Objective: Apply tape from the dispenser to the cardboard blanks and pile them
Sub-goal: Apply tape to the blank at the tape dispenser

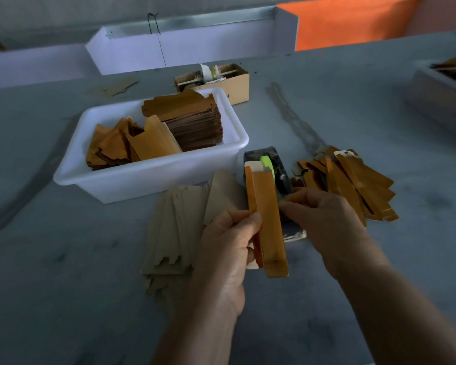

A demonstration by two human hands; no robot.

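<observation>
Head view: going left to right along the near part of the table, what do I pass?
Pale blank stack → left hand → orange blank it grips → right hand → orange pile. The tape dispenser overlaps the blank, so I leave it out.

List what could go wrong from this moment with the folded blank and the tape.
1. The left hand pinches the folded orange blank only along one edge, so it may spring open before tape lands.
2. The right hand reaches at the tape dispenser with the blank covering much of it; the tape could stick crooked.
3. The taped pile lies fanned out and may slide apart.
</observation>
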